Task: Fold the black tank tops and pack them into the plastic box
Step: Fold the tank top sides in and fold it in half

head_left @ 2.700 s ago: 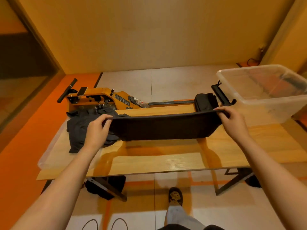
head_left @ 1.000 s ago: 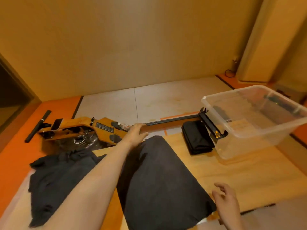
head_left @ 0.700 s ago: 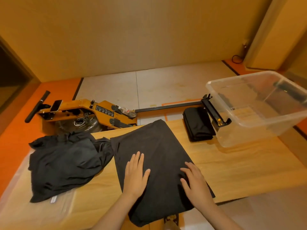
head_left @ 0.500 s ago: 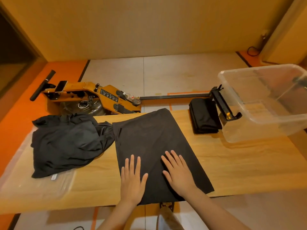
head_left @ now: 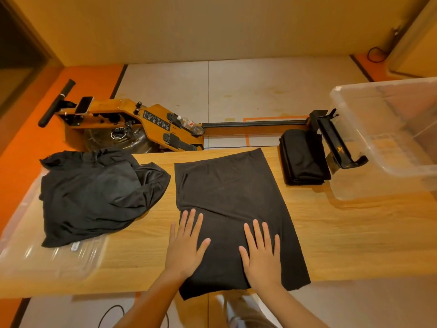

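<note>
Whereas moments earlier the black tank top (head_left: 231,192) had hung stretched between both hands, it now lay flat on the wooden table (head_left: 343,233). The left hand (head_left: 186,247) and right hand (head_left: 262,254) pressed its near end with fingers straight and spread (gripping nothing). Some folded tops (head_left: 303,157) sat just beside the clear plastic box (head_left: 390,138), and a crumpled pile (head_left: 94,195) lay to the left. Label markings on the rowing machine (head_left: 132,124) and the pile's white tag were unreadable.

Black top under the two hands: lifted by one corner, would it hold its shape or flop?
Probably flop: the black top lies thin and flat on the table, creased near the left hand and right hand. Its near edge hangs over the table's edge, so likely limp and light. Pushed, it may bunch like the heap beside it.
</note>
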A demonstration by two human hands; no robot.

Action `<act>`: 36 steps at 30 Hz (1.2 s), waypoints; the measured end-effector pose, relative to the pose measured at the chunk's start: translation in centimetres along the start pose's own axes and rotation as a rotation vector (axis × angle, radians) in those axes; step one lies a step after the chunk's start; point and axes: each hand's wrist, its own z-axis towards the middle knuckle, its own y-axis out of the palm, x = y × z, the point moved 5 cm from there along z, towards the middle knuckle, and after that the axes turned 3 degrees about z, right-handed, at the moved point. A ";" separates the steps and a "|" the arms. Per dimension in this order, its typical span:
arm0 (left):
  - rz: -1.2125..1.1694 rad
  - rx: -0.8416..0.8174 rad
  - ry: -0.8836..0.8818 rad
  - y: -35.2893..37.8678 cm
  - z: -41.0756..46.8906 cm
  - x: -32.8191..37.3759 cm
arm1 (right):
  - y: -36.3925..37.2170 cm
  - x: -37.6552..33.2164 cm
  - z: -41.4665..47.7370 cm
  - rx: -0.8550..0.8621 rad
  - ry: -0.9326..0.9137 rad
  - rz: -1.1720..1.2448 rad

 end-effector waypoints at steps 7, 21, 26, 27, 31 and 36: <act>-0.113 0.159 -0.032 -4.0 3.2 0.0 | -3.6 -1.8 3.0 0.195 -0.065 0.029; -0.112 -0.071 -0.048 -7.6 19.1 -1.3 | -6.3 -1.8 17.2 -0.060 -0.156 -0.070; -0.151 0.087 -0.074 -9.1 19.9 -0.7 | -7.6 -3.3 18.5 -0.007 -0.091 -0.015; -0.164 0.119 -0.079 -8.8 18.6 -0.2 | -7.7 -3.3 17.7 0.040 -0.095 0.005; -0.223 0.194 -0.111 -5.7 10.6 1.7 | -6.4 -1.6 12.7 0.173 -0.131 -0.006; -0.148 0.095 -0.148 -1.3 3.7 0.0 | -3.1 1.8 8.0 0.092 -0.109 -0.094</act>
